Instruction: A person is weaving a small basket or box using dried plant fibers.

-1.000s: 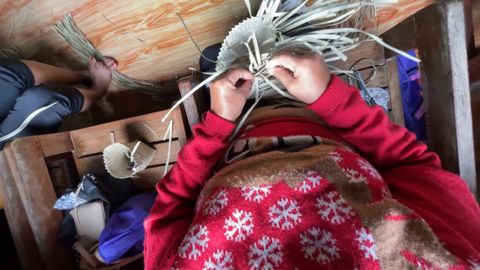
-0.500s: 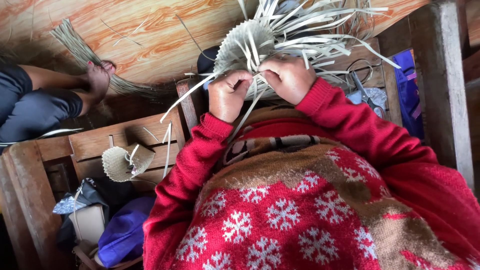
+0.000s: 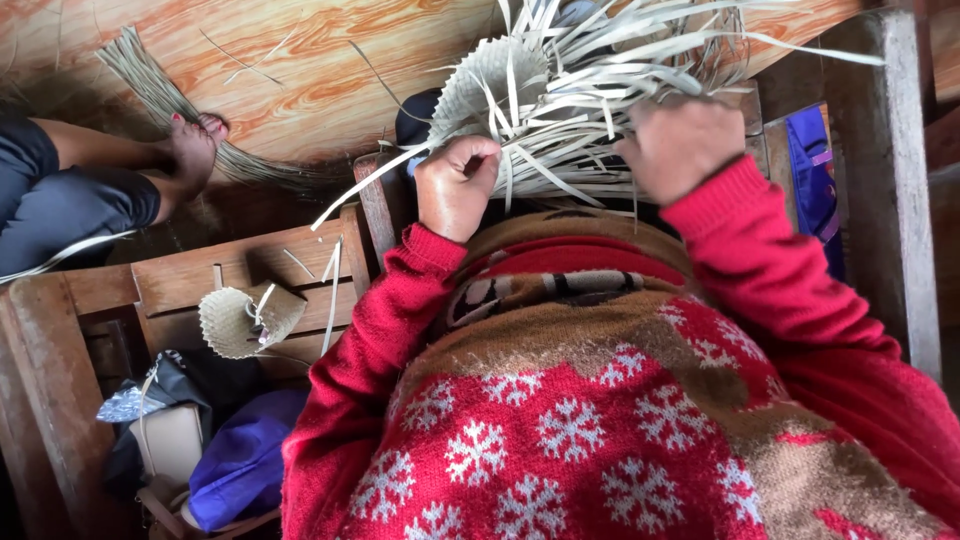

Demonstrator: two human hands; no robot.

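Red snowflake sweater [image 3: 600,440] fills the near view. Left hand [image 3: 455,185] fisted tight around pale strips of the weave [image 3: 500,75], held up before the chest. Right hand [image 3: 680,140] closed on the strips' other side. Small woven piece [image 3: 235,320] on bench [image 3: 180,280], left. Beyond, another person's foot [image 3: 190,150] on a strip bundle [image 3: 150,85] on the floor.

Pale boxy carton [image 3: 170,440] lower left, beside blue bag [image 3: 245,460].
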